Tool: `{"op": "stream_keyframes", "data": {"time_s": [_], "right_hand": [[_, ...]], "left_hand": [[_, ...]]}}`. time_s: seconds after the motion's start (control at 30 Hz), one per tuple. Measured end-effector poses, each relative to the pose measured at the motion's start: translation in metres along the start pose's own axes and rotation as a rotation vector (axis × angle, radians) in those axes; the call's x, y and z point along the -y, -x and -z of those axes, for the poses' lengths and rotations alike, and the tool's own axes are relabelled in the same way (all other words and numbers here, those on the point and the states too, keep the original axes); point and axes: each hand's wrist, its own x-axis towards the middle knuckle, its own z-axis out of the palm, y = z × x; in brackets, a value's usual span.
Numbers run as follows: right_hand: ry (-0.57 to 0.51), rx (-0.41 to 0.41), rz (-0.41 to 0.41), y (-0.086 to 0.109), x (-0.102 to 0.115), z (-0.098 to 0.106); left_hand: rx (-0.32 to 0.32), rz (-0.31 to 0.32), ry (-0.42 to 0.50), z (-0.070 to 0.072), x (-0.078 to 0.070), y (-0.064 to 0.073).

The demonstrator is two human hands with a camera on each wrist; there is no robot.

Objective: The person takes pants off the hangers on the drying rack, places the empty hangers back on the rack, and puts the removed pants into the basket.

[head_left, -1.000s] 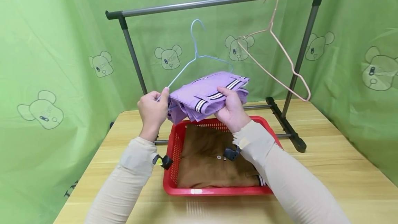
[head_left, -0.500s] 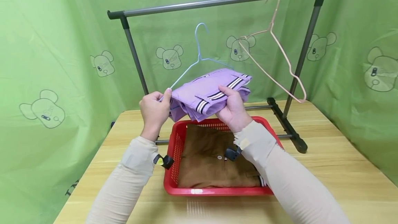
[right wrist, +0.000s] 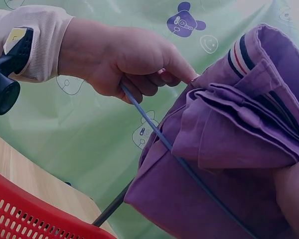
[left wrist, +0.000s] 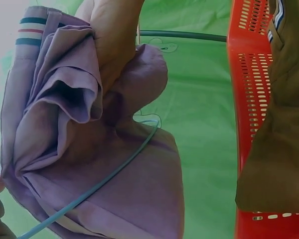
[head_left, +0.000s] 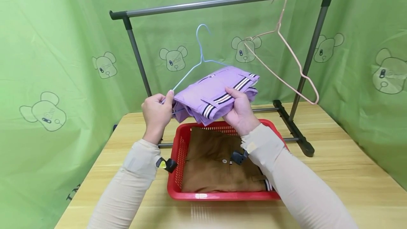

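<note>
My left hand (head_left: 157, 113) pinches the left corner of a light blue wire hanger (head_left: 187, 74), whose hook points up below the rack bar. Beside it, my right hand (head_left: 240, 111) grips folded purple pants (head_left: 206, 91) with a black-and-white striped waistband, thumb on top and fingers under the fold. The hanger's bottom bar (right wrist: 199, 184) runs across the outside of the pants' underside in both wrist views. Behind the pants, the hanger's right end is hidden. My left thumb and fingertips are close to the pants' left edge.
A grey metal rack (head_left: 197, 5) stands at the back, with a pink hanger (head_left: 295, 57) on its right side. Below my hands, a red basket (head_left: 222, 196) holds folded brown clothing (head_left: 210, 165) on the wooden table (head_left: 337, 186). Green curtains (head_left: 63, 63) surround the table.
The purple pants and my right hand have shifted slightly right. The blue hanger's hook has dipped a little and swayed right then left. Both grips are unchanged.
</note>
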Motion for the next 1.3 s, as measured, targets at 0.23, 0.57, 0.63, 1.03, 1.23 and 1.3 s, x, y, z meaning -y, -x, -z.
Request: {"op": "stream_keyframes", "data": {"time_s": [0.23, 0.57, 0.63, 1.03, 1.23, 1.3], "right_hand": [[-0.012, -0.004, -0.002, 0.002, 0.003, 0.002], [-0.016, -0.01, -0.016, 0.003, 0.002, 0.004], [-0.03, -0.003, -0.01, -0.001, 0.004, -0.001], [-0.055, -0.027, -0.004, 0.0, 0.006, -0.001], [-0.065, -0.006, 0.0, 0.001, 0.006, 0.0], [-0.06, -0.002, 0.004, 0.001, 0.006, -0.001]], "left_hand": [[0.003, 0.022, -0.03, 0.0, 0.003, 0.0], [0.041, 0.047, -0.053, -0.001, 0.011, -0.001], [0.04, 0.033, -0.058, 0.0, 0.008, -0.007], [0.013, -0.017, -0.096, 0.001, 0.012, -0.006], [0.004, -0.018, -0.1, 0.0, 0.013, -0.005], [0.001, -0.018, -0.109, 0.0, 0.014, -0.006]]}}
